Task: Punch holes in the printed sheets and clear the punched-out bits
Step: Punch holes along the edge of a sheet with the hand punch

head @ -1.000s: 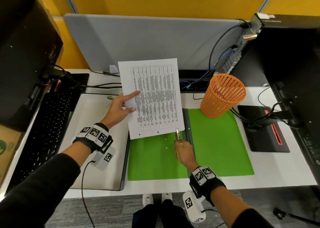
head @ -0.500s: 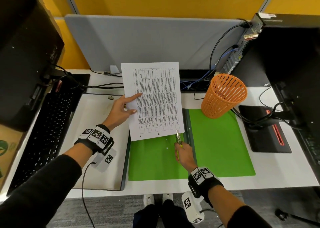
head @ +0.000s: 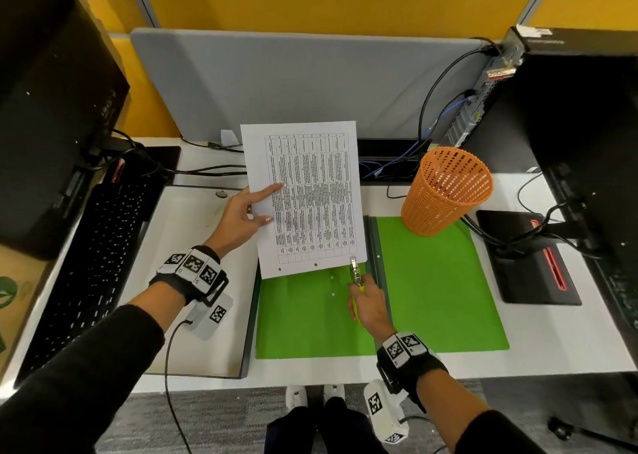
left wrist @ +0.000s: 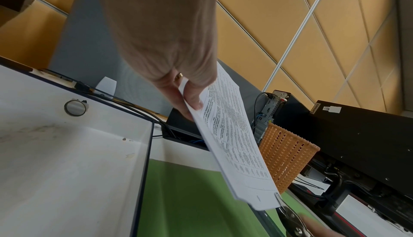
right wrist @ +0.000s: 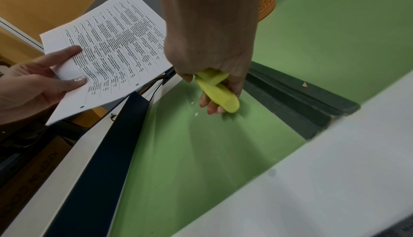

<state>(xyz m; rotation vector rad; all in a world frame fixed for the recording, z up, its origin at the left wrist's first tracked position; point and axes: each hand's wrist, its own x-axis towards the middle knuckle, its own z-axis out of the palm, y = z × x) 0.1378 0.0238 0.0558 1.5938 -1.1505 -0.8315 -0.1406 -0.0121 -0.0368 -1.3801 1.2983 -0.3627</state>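
My left hand [head: 243, 213] pinches the left edge of a thin stack of printed sheets [head: 310, 194], held tilted above the desk; thumb on top, fingers beneath [left wrist: 190, 97]. Two punched holes show along the sheets' near edge [head: 316, 264]. My right hand [head: 367, 303] grips the yellow handles [right wrist: 216, 89] of a single-hole punch [head: 355, 274], whose metal head sits over the sheets' near right corner. A few white punched-out bits [head: 332, 286] lie on the open green folder [head: 310, 315] below, also seen in the right wrist view [right wrist: 196, 114].
An orange mesh basket [head: 445, 191] stands at the back of the folder's right half [head: 438, 291]. A white tray [head: 193, 281] lies left of the folder, a black keyboard [head: 86, 270] further left. Black computer cases [head: 569, 142] and cables [head: 483, 232] crowd the right.
The sheets and my left hand have drifted slightly down and right toward the punch. The right hand stays at the sheets' near right corner with the punch.
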